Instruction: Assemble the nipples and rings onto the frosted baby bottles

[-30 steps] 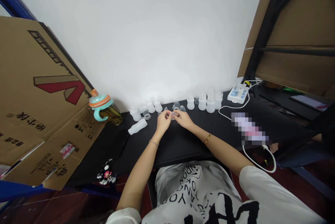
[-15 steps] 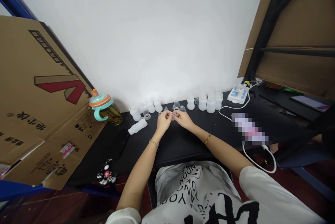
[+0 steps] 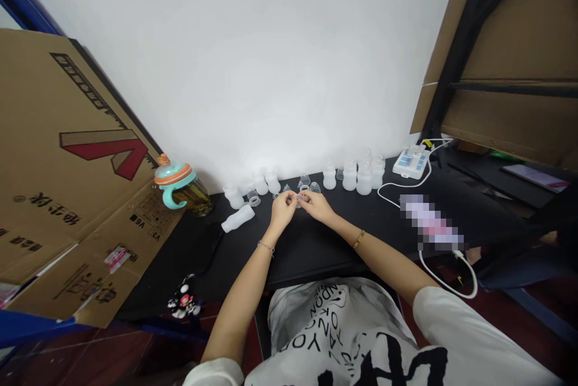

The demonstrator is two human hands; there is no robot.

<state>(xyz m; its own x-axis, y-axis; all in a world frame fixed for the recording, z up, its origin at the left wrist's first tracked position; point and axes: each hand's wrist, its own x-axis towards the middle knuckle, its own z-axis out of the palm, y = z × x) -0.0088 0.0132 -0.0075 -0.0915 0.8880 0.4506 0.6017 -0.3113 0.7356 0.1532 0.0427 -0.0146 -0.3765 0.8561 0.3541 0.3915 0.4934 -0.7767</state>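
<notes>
My left hand [image 3: 284, 208] and my right hand [image 3: 316, 206] meet over the middle of the black table. Between them the fingertips of both pinch a small clear plastic ring [image 3: 298, 197], mostly covered by the fingers. Just behind the hands are several clear bottle caps [image 3: 315, 188] and collars. To the left, a white baby bottle [image 3: 238, 218] lies on its side, with more white bottles [image 3: 233, 196] and a clear collar [image 3: 253, 199] behind it. Several capped baby bottles [image 3: 363, 179] stand upright at the right by the wall.
A teal-lidded drink jug [image 3: 183, 184] stands left, beside a large cardboard box [image 3: 90, 163]. A black phone [image 3: 208, 250] with a charm [image 3: 184, 298] lies at front left. At right are a white power strip [image 3: 410, 161], a cable and a blurred-out object [image 3: 431, 222].
Both hands stay in the same place with the clear ring between them, with only slight finger movement. The bottles and other things have not moved.
</notes>
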